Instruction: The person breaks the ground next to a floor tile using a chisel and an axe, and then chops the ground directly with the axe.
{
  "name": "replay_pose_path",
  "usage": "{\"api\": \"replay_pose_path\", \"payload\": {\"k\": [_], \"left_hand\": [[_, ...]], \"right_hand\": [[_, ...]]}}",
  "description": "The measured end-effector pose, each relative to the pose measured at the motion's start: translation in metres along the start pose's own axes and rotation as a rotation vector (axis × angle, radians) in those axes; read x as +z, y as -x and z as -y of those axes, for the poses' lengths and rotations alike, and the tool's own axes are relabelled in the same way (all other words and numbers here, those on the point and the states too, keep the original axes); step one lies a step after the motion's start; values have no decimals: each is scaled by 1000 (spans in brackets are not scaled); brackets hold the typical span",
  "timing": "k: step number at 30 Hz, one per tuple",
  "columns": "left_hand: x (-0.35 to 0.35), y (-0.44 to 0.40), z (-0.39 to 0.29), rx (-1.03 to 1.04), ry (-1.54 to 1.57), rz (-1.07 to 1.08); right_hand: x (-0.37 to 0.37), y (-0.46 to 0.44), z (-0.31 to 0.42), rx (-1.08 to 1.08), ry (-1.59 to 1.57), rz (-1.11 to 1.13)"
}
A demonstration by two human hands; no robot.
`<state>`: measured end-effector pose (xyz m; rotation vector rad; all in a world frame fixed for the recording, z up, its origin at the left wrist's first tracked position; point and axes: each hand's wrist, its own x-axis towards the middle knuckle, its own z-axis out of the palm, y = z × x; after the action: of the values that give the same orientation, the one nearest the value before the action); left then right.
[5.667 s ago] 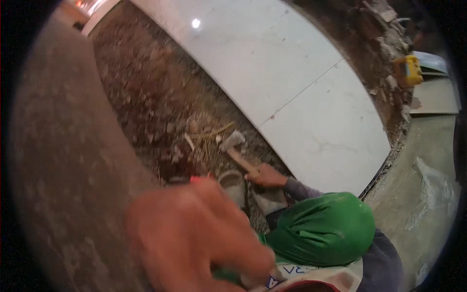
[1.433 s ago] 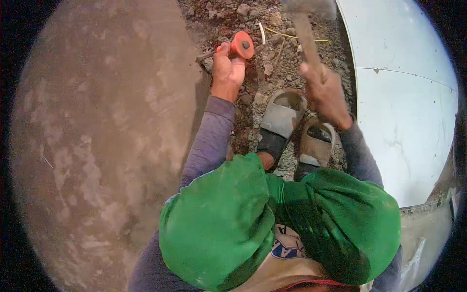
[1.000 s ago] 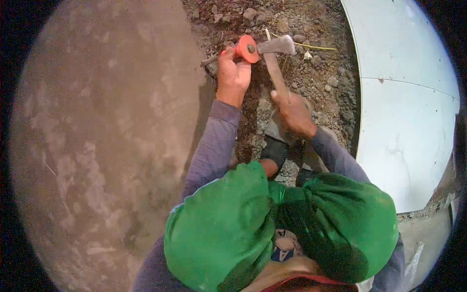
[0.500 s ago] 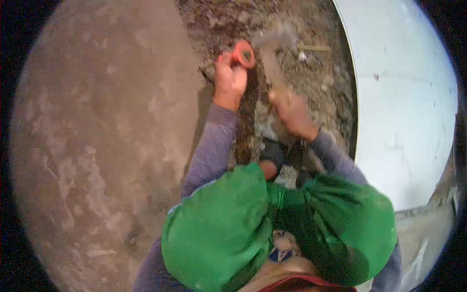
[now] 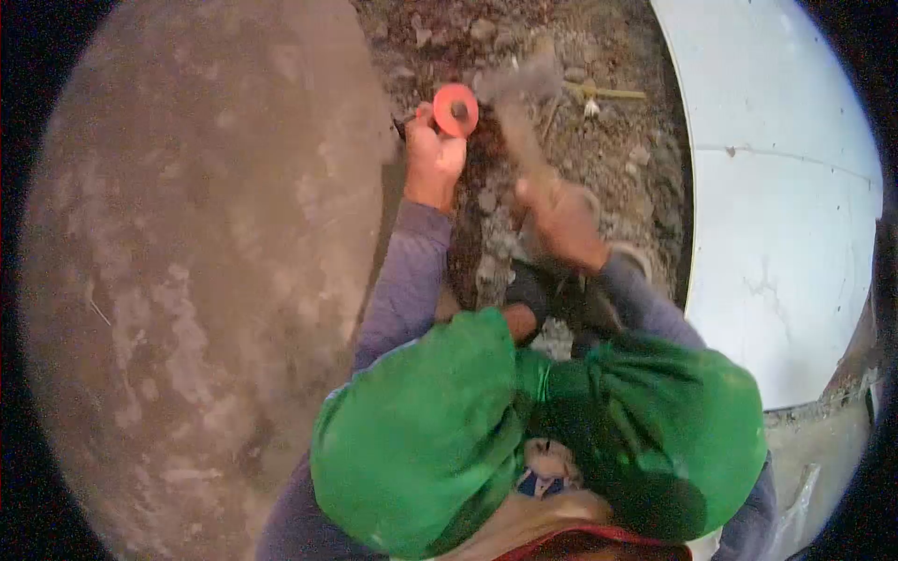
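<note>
My left hand (image 5: 433,166) is closed around a chisel (image 5: 456,110) with a round orange-red guard. The chisel's struck end shows at the guard's centre, while its lower part is hidden beneath the hand, at the edge of the concrete slab. My right hand (image 5: 564,224) grips the wooden handle of a hammer (image 5: 522,140). Its metal head is smeared by motion and appears just right of the guard, apart from it in this view. Loose rubble (image 5: 608,150) lies around and below the hammer.
A wide concrete slab (image 5: 206,234) fills the left side. On the right is a large white panel (image 5: 776,206) with a dark edge. A thin yellowish stick (image 5: 608,93) lies on the rubble. My green-clad knees (image 5: 421,430) are close below my arms.
The chisel's guard and my left hand have shifted slightly left and now face the camera more squarely. The hammer stays beside the guard, still blurred. Both grips are unchanged.
</note>
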<state>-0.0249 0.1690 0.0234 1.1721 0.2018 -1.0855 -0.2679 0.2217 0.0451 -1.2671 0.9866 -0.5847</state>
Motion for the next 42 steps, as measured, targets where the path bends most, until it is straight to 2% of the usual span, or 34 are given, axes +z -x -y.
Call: {"api": "replay_pose_path", "payload": {"k": [2, 3, 4, 7, 8, 11, 14, 17, 18, 21, 22, 25, 28, 30, 31, 32, 33, 35, 37, 38, 39, 40, 42], "left_hand": [[8, -6, 1, 21, -28, -65], [4, -5, 1, 41, -34, -85], [-8, -16, -1, 24, 5, 3], [-18, -25, 0, -23, 73, -39], [-14, -22, 1, -26, 43, -26], [-9, -23, 2, -9, -46, 56], [-16, 3, 16, -29, -224, 224], [-8, 44, 41, -73, -32, 169], [-4, 63, 45, -70, 2, 147], [6, 99, 39, -57, -34, 82], [1, 99, 36, -57, -42, 97], [-1, 97, 36, -13, -72, -90], [-25, 75, 49, -3, -32, -15], [-24, 69, 54, 1, -9, -34], [-22, 66, 54, 5, 5, -45], [-23, 62, 54, 30, 9, -20], [-18, 65, 51, 12, 22, -20], [-1, 71, 44, -16, 48, -12], [-15, 51, 49, -1, 104, -75], [-15, 44, 49, 13, 99, -82], [-8, 40, 48, 27, 93, -81], [1, 42, 44, 30, 93, -103], [1, 23, 38, 55, 113, -23]], "right_hand": [[-37, -30, 51, 205, -82, -151], [-51, -36, 67, 225, -179, -187], [-64, -40, 81, 261, -282, -215], [-39, -25, 52, 124, -98, -238], [0, -13, 14, -28, 69, -362], [11, 12, -20, 118, 73, 206], [-17, 20, -14, 211, -10, 134], [-56, 8, 5, 289, 50, 72], [-65, 7, 25, 339, -28, 47], [-76, 1, 15, 275, 48, 24], [-78, 2, 17, 307, 33, 58], [-74, 9, 34, 333, -60, 60], [-81, 10, 42, 335, -96, -10], [-107, 8, 68, 297, -129, -98], [-126, 2, 54, 144, -162, -153], [-147, -1, 64, 135, -179, -210], [-169, -4, 74, 64, -308, -233], [-192, -4, 88, -222, -874, -93], [-173, -8, 83, -427, -998, -6], [-140, -10, 61, -479, -787, -41], [-101, -8, 32, -463, -439, -65], [-56, 4, 4, -356, -104, -47], [-10, 32, -21, 144, 105, 191]]}}
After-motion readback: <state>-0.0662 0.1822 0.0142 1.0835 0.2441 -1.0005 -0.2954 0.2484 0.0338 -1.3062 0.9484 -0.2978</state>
